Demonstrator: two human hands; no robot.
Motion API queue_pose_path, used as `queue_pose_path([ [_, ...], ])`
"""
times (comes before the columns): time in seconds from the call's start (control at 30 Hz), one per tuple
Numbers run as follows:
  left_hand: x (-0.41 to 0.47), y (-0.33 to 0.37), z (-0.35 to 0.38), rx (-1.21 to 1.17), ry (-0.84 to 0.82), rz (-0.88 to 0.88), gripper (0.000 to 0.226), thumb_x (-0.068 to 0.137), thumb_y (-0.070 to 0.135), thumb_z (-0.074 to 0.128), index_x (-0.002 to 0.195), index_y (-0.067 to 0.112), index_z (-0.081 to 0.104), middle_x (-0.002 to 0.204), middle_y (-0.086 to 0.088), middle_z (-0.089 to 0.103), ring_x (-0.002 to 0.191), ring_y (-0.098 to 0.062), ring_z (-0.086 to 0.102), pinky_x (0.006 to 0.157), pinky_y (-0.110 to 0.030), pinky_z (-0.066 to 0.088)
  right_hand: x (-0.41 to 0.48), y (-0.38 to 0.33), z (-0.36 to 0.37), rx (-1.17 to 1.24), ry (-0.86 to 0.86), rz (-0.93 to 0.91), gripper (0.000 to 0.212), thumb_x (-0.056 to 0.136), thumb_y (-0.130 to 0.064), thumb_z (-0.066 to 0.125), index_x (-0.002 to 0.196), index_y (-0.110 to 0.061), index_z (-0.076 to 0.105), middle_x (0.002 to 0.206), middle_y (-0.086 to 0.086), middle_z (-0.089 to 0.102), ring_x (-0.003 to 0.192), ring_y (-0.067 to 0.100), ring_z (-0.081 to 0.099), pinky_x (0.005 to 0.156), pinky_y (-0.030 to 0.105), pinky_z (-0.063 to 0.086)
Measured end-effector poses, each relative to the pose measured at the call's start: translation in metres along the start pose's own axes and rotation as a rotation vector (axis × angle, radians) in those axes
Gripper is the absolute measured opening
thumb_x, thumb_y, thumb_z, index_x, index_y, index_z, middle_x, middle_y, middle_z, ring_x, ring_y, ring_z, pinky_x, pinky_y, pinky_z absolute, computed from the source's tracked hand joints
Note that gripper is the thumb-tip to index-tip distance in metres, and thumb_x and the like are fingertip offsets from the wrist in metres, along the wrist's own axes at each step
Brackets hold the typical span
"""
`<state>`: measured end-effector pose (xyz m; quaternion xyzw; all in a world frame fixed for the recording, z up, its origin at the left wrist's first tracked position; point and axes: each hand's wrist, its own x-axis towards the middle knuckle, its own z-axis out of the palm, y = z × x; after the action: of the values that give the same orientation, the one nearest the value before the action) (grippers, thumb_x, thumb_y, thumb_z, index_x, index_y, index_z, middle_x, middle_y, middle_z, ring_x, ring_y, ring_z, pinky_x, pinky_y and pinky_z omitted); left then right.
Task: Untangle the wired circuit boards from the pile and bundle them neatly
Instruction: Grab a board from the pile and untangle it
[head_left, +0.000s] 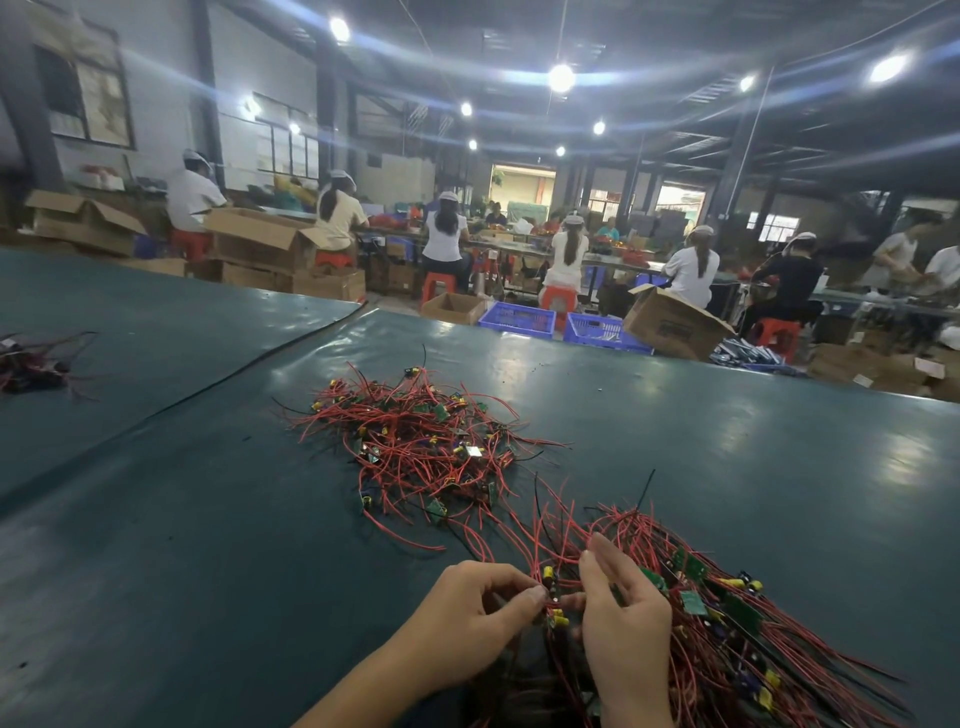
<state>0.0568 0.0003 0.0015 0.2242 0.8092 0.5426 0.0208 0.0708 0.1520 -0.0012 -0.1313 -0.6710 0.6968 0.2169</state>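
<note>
Presently | we align boards (693, 603) in our bundle (737, 670) | left hand (483, 616) fingers pinch wires (557, 598); right hand (626, 629) seemingly pinches too | next: tease another from the pile (426, 441).

Left hand (478, 608), right hand (626, 629) bare; forearms (374, 686) bare to frame edge; nails short.

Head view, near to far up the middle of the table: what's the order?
Left hand and right hand, both pinching red wires of the gathered bundle → tangled pile of wired boards → bare green table cover → blue crates beyond the table edge → seated workers.
</note>
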Motion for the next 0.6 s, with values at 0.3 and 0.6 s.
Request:
queue_pose_path([
  [0.3, 0.0013, -0.0022, -0.0004, 0.021, -0.014, -0.024, 0.018, 0.093, 0.033, 0.060, 0.100, 0.024, 0.074, 0.082, 0.004, 0.072, 0.069, -0.006, 0.065, 0.067, -0.021, 0.054, -0.0020, -0.0031, 0.0019, -0.006, -0.042, 0.019, 0.027, 0.094, -0.011, 0.061, 0.120, -0.014, 0.065, 0.114, 0.006, 0.067, 0.088, 0.031, 0.069, 0.070, 0.038, 0.056],
  [0.6, 0.0008, -0.0010, -0.0010, 0.018, 0.002, -0.020, 0.018, 0.093, 0.032, 0.059, 0.100, 0.023, 0.073, 0.083, 0.004, 0.072, 0.072, -0.009, 0.067, 0.068, -0.022, 0.055, -0.0022, -0.0046, -0.0002, -0.020, -0.066, 0.016, 0.017, 0.094, -0.014, 0.061, 0.108, -0.019, 0.069, 0.099, 0.005, 0.069, 0.053, 0.010, 0.066, 0.052, 0.026, 0.051],
])
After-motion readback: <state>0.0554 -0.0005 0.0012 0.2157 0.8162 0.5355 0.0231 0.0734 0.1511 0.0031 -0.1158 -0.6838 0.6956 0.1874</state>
